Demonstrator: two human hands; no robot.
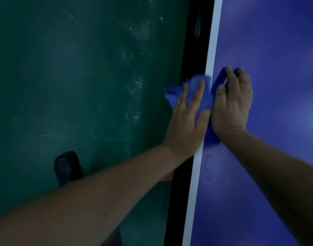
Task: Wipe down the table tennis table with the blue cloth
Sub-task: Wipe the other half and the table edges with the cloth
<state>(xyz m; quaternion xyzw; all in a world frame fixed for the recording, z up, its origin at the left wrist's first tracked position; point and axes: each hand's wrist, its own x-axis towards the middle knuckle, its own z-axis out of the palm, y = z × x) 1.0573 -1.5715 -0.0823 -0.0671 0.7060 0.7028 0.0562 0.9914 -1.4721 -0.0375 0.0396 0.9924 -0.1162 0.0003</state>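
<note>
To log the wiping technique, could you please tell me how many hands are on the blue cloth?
2. The left hand presses the blue cloth over the white table edge; the right hand lies flat on it alongside.

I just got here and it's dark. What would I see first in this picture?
Two hands in the middle: the left hand and right hand press flat on a bunched blue cloth at the white edge line of the blue table. Lower left, a black shoe stands on the green floor.
</note>
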